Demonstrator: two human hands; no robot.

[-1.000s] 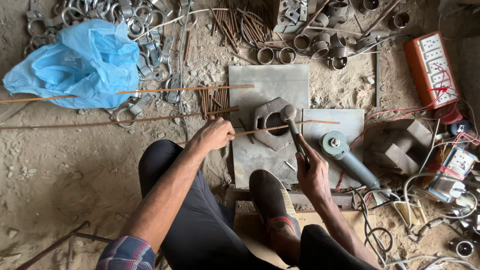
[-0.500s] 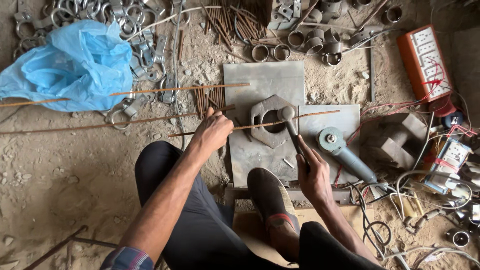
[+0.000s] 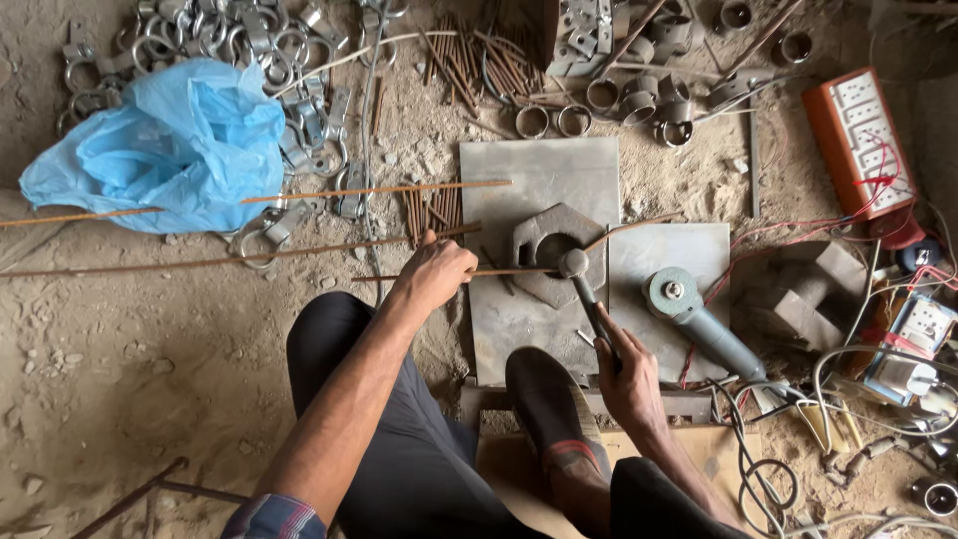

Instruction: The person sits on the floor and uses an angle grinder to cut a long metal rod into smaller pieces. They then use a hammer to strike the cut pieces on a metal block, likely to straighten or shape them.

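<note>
My left hand (image 3: 434, 274) has slid the thin rod (image 3: 499, 270) further right, to the hammer (image 3: 584, 289) head at the bending jig (image 3: 554, 250) on the steel plate (image 3: 539, 180). Each hand grips closed: left on the rod, right hand (image 3: 627, 374) on the hammer handle. I count two loose rods (image 3: 299, 193), one grinder (image 3: 694, 314), one blue bag (image 3: 165, 145).

Soft, even daylight lit the scene; shadows were faint, glare absent. Focus was sharp, with mild wide-angle stretching at the edges.
</note>
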